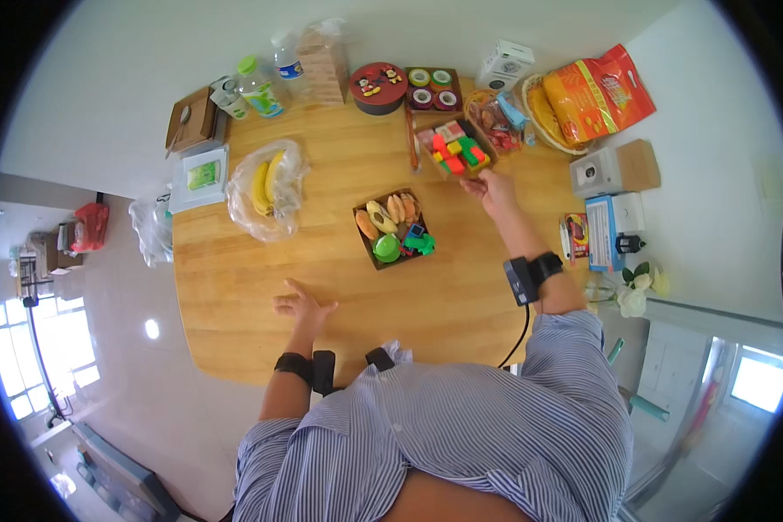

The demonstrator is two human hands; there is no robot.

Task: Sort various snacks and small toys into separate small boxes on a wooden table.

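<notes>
My right hand (494, 190) is at the near right corner of a small cardboard box (438, 163) of colourful plastic building blocks (457, 151). Whether the fingers grip the box's edge or only rest beside it is hard to tell. My left hand (305, 310) is over the near left of the wooden table (365, 313), fingers spread and holding nothing. Between the hands, towards the middle, stands a dark open box (380, 263). Inside it are bread-like pieces (367, 224), a half-avocado shape (381, 217), a round green item (386, 248) and a green toy figure (421, 244).
A clear plastic bag with bananas (261, 188) lies at the left. Along the back stand bottles (260, 91), a round red-lidded tin (378, 81) and a box of tape rolls (432, 79). A snack bag (594, 98) fills a basket (536, 121). Boxes (603, 231) and white flowers (631, 301) line the right.
</notes>
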